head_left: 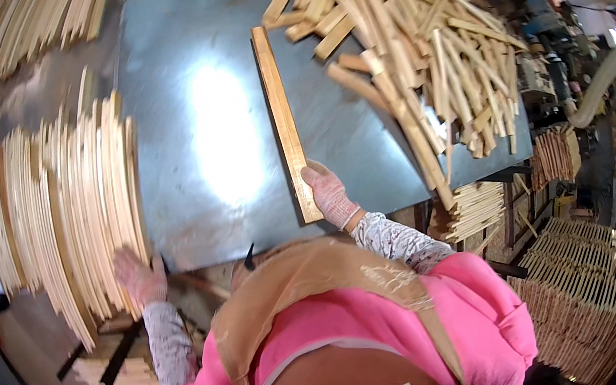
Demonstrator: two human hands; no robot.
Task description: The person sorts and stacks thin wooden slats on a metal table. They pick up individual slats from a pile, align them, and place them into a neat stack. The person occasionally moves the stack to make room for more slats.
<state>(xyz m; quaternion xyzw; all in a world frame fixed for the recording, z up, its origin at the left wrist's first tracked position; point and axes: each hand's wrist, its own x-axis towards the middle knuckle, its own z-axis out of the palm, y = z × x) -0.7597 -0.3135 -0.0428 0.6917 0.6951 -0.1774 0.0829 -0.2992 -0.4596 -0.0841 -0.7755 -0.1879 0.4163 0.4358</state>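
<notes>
My right hand (330, 194), in a pale pink glove, grips the near part of a single wooden strip (279, 108). The thumb lies over the strip's right edge, while the other fingers are partly hidden. This strip points away from me over the grey metal tabletop (181, 156). At the left, my left hand (142, 277), gloved alike, touches the near ends of a row of pale wooden strips (76, 205). Its fingers are stretched out, with the thumb apart from them.
A jumbled heap of wooden pieces (410, 23) covers the table's right side, some jutting over the near edge. More strips (36, 30) lie at the far left. Stacked strips (476, 210) sit below the table's right edge, and slatted stacks (587, 277) stand at the lower right.
</notes>
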